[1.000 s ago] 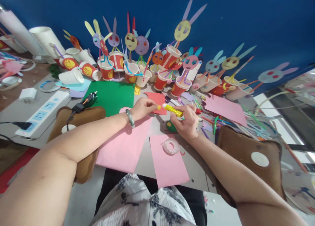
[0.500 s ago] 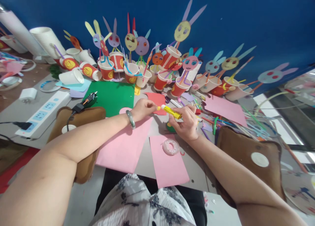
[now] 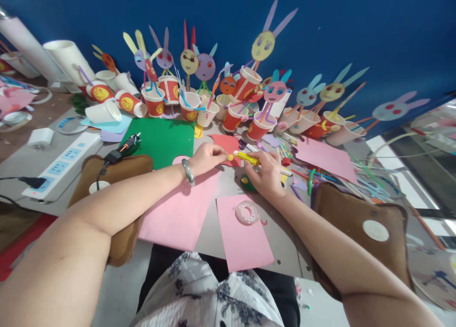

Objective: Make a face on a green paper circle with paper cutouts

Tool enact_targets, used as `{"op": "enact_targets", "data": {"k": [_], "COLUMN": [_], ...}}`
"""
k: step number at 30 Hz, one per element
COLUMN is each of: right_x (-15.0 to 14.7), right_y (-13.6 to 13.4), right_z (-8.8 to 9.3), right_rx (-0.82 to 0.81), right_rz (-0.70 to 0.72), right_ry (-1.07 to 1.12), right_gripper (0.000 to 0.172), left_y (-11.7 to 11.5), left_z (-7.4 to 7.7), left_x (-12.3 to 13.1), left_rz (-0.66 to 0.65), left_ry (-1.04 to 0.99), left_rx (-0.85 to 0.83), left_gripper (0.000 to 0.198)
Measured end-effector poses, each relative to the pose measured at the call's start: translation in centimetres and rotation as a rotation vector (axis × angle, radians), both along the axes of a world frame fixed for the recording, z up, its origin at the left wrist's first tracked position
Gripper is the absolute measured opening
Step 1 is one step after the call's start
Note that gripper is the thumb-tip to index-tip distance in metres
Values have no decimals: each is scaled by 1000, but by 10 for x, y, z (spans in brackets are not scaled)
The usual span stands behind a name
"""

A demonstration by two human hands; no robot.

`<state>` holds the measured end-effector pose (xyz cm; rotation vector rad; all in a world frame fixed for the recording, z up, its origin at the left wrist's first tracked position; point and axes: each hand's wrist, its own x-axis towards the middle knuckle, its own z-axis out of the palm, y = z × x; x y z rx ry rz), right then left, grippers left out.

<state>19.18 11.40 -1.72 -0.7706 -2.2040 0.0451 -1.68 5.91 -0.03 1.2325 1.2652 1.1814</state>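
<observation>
My right hand (image 3: 265,175) is closed around a yellow glue stick (image 3: 246,158), its tip pointing left. That tip meets a small yellow paper piece (image 3: 230,157) pinched in the fingertips of my left hand (image 3: 207,157). A green bangle sits on my left wrist. Both hands hover over a red paper sheet (image 3: 228,144) and a large pink paper sheet (image 3: 185,208). A roll of clear tape (image 3: 247,212) lies on a second pink sheet (image 3: 242,234) just below my right hand.
Several red and white paper cups with paper rabbit heads (image 3: 263,44) stand along the blue wall. A green sheet (image 3: 162,139), a glue gun (image 3: 124,146), a power strip (image 3: 60,165) and brown armrest cushions (image 3: 356,227) surround the work spot. Straws and scraps litter the right.
My right hand has lowered and tilted the glue stick flatter, sliding it slightly left against the small yellow piece. The left hand has stayed in place.
</observation>
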Motion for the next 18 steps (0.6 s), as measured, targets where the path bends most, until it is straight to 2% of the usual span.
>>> {"op": "enact_targets", "data": {"k": [4, 8, 12, 15, 18], "right_x": [-1, -1, -2, -6, -9], "right_y": [9, 11, 2, -7, -14], "right_z": [-10, -11, 0, 11, 18], "right_rx": [-157, -185, -244, -407, -604], "right_rz": [24, 18, 39, 79, 82], "right_ry": [-15, -26, 35, 103, 173], "right_gripper": [15, 21, 15, 9, 14], "left_y": [-5, -6, -7, -8, -11], "left_z": [8, 11, 12, 13, 12], "left_x": [2, 2, 3, 5, 7], "left_rz": [-47, -44, -44, -54, -59], "left_ry": [-48, -6, 49, 79, 134], "left_rx": [-57, -14, 46, 102, 156], "left_gripper": [21, 16, 14, 14, 15]}}
